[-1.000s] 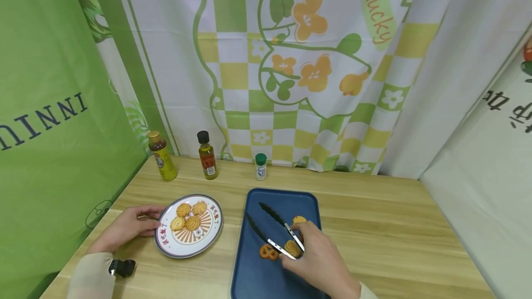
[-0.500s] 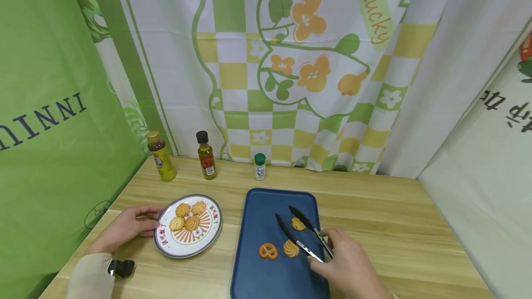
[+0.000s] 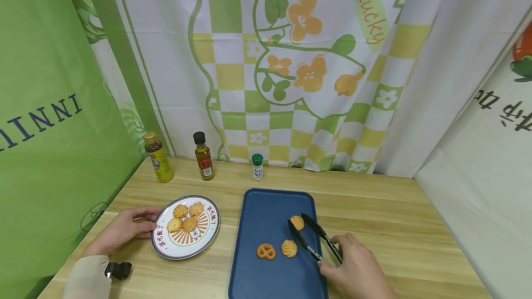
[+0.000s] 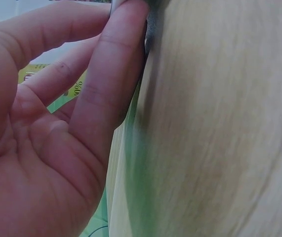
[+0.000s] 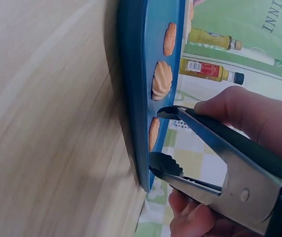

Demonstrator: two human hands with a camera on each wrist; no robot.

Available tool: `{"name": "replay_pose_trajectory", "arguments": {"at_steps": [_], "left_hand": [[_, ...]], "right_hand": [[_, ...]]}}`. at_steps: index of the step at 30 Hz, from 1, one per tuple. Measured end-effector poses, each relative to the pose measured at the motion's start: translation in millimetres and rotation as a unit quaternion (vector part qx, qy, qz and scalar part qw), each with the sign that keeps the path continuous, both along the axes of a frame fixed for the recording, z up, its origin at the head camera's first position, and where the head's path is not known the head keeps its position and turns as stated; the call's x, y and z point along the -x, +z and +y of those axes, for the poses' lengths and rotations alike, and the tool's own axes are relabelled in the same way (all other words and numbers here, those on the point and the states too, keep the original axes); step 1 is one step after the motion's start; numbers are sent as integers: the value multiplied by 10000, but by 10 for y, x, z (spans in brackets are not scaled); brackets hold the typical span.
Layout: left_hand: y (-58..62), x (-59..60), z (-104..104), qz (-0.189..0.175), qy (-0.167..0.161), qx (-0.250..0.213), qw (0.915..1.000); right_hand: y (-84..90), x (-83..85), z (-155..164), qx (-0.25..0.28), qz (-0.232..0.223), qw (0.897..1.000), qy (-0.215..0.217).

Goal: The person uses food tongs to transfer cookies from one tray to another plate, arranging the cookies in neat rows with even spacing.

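My left hand (image 3: 126, 227) pinches the left rim of a white plate (image 3: 209, 233) with a printed pattern; several swirl butter cookies (image 3: 189, 224) lie on it. In the left wrist view, thumb and fingers meet at the plate's edge, low by the wood. My right hand (image 3: 355, 262) grips metal tongs (image 5: 244, 195) with black tips. Their arms are spread either side of a round cookie (image 3: 297, 223) on the blue tray (image 3: 266, 216), the tips right by it. Nearer me on the tray lie a swirl cookie (image 3: 289, 248) and a pretzel (image 3: 266, 252).
Along the back of the wooden table (image 3: 365, 202) stand a yellow-labelled bottle (image 3: 162, 163), an oil bottle (image 3: 204, 158) and a small green-capped shaker (image 3: 257, 169). A patterned curtain (image 3: 232, 77) hangs behind, with a green cloth (image 3: 50, 160) at the left.
My right hand has carried the tongs rightward, from over the pretzel and swirl cookie to around the round cookie. The left hand stays on the plate; the view has shifted slightly.
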State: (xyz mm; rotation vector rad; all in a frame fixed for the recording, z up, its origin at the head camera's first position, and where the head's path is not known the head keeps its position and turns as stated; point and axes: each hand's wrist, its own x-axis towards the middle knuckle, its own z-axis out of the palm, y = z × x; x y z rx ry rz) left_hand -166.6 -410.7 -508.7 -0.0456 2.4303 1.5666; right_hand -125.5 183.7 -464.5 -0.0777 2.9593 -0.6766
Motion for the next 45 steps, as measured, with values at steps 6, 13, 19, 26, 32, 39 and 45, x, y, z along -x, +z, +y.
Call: {"name": "replay_pose_trajectory", "arguments": {"at_steps": [6,13,19,26,32,39,45], "left_hand": [[8,-11,2,-7,-10,-35,10000],[9,-7,-6,-15,6,22,10000],[12,-3,-11,2,-56,41,10000],[7,1,-16,13,-53,48,10000],[-4,3,-26,8,-47,-20,10000],[-4,-3,-24,18,-102,-80,9999],[3,-10,-24,21,-87,-83,9999]], "right_hand": [[-3,-3,-2,-75,-44,10000,47],[5,12,-29,-147,-41,9998,134],[6,20,-36,-159,-27,9997,177],[14,49,-28,-10,-106,9999,88],[39,86,-34,66,-15,9999,124],[66,131,-107,83,44,9997,242],[100,151,-228,53,70,9994,328]]}}
